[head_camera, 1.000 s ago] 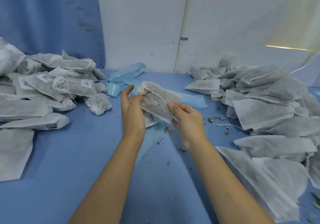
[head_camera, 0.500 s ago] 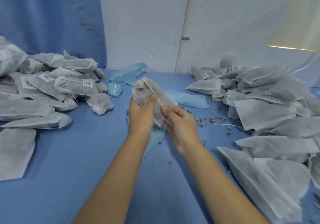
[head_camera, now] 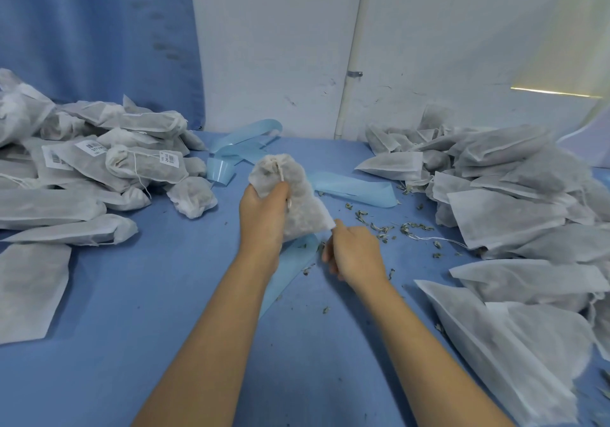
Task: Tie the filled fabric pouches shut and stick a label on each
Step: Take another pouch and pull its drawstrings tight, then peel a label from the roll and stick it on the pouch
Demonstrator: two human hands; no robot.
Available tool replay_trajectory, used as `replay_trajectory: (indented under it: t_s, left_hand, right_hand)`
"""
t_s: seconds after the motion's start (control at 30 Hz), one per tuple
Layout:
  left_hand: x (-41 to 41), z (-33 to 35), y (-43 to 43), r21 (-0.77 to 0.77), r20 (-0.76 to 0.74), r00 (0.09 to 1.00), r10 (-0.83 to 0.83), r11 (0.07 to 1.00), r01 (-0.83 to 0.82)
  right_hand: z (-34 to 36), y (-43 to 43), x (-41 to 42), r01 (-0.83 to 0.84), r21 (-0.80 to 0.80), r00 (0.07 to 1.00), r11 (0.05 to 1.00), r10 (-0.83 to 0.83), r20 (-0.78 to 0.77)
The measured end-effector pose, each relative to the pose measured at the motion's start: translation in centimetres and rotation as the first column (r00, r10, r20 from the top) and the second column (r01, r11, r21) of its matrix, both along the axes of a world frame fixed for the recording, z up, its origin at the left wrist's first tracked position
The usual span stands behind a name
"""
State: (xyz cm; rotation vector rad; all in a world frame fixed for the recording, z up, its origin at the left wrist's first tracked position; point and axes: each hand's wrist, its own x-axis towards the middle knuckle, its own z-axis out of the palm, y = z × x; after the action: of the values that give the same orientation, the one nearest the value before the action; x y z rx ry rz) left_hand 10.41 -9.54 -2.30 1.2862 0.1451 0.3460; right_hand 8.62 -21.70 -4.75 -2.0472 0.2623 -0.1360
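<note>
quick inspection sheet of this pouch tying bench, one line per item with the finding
surface: blue table cover, flecked with crumbs.
job's things: held pouch, neck cinched with string; left pile of tied pouches, several labelled; right pile of pouches with no labels showing.
clutter: light blue backing strips; dried herb bits; loose string.
hands: left hand grips the held pouch below its neck; right hand is by its lower corner, fingers curled, contents unclear.
cables: nothing seen.
surroundings: white wall, blue curtain, vertical pipe.
</note>
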Motion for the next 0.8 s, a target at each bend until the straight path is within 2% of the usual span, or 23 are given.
replay_trajectory:
  t_s: [0.07,0.17,0.23,0.33,0.43,0.5,0.6,0.7,0.8]
  left_hand:
    - [-0.1,-0.1,-0.1,0.049,-0.02,1.0,-0.008,0.999,0.009]
    - [-0.1,-0.5,0.1,0.095,-0.066,0.998,0.009,0.996,-0.003]
    - [-0.1,-0.9,0.3,0.137,-0.096,0.995,0.037,0.99,-0.024]
    - [0.0,-1.2,0.7,0.211,-0.106,0.99,0.093,0.975,-0.069]
    - [-0.2,-1.2,0.9,0.256,-0.096,0.99,0.105,0.964,-0.078]
    - [-0.3,-1.3,0.8,0.325,-0.078,0.991,0.109,0.942,-0.078]
    - [-0.5,-1.4,0.7,0.469,-0.008,0.993,0.121,0.877,-0.103]
    - [-0.6,-1.7,0.5,0.58,0.057,0.997,0.058,0.81,-0.08]
    - [-0.7,-1.9,0.3,0.624,0.047,0.999,-0.014,0.781,-0.018]
  right_hand:
    - [-0.4,-0.1,0.1,-0.017,-0.075,1.0,0.997,0.016,-0.011]
    - [-0.8,-0.2,0.5,-0.021,-0.095,0.985,0.995,0.036,0.166]
    - [-0.9,-0.2,0.7,-0.033,-0.046,0.955,0.998,0.045,0.293]
    - [-1.1,-0.4,0.8,0.008,0.011,0.927,1.0,-0.011,0.375]
    - [-0.9,-0.4,0.5,0.05,0.084,0.955,0.995,-0.072,0.287]
    - [-0.6,-0.3,0.3,0.067,-0.015,0.984,0.998,-0.064,0.168]
    - [-0.9,-0.2,0.3,0.045,-0.255,0.998,0.966,-0.034,0.047]
    - [-0.9,-0.2,0.4,0.071,-0.306,0.988,0.949,-0.024,0.153]
    - [-1.1,-0.2,0.5,0.091,-0.17,0.956,0.981,-0.039,0.29]
